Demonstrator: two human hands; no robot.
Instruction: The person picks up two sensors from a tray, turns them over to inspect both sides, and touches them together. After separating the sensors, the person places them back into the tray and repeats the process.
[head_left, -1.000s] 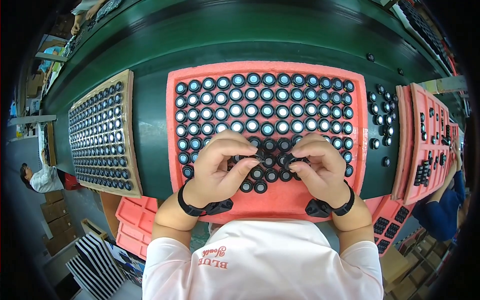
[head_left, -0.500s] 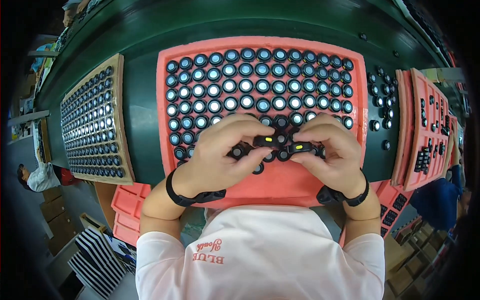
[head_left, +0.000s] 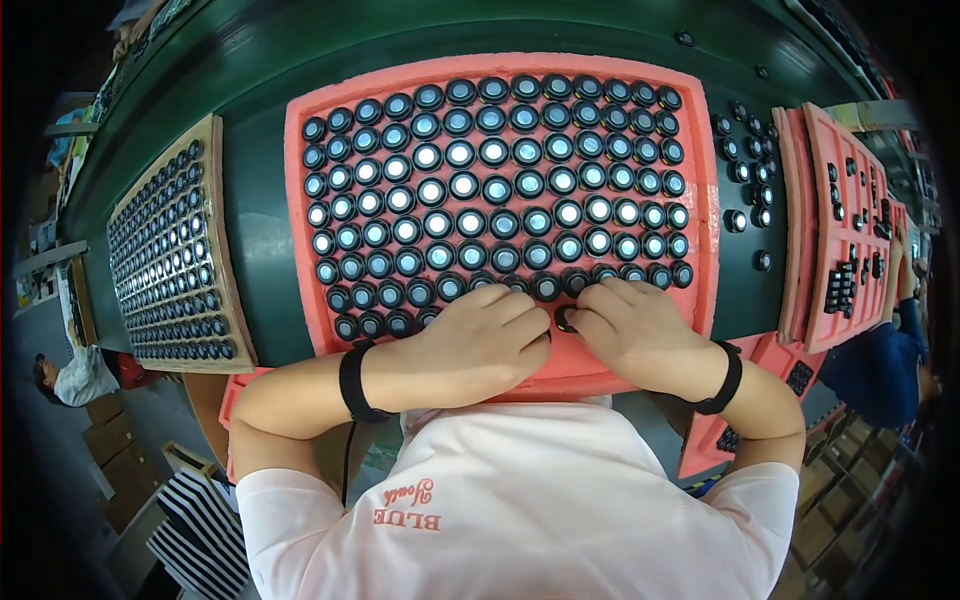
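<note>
In front of me lies a pink foam tray (head_left: pixel 298 200) with rows of round black parts (head_left: pixel 461 153), each topped by a shiny pale disc. Over the tray's near rows, my left hand (head_left: pixel 490 340) is palm down with its fingers curled together; whatever they hold is hidden beneath them. Close beside it, my right hand (head_left: pixel 630 330) pinches a black round part (head_left: pixel 566 319) low in the tray, near the front edge. Both hands cover some of the nearest row.
On the left, a tan tray (head_left: pixel 232 300) holds more such parts. Loose black parts (head_left: pixel 735 220) lie on the dark green table (head_left: pixel 262 240) to the right, beside stacked pink trays (head_left: pixel 822 180). Another person's blue clothing (head_left: pixel 880 370) shows at the far right.
Both hands have come down from holding two black parts with yellow marks on edge, to low over the tray's near rows. The parts are no longer raised; the yellow marks are out of sight.
</note>
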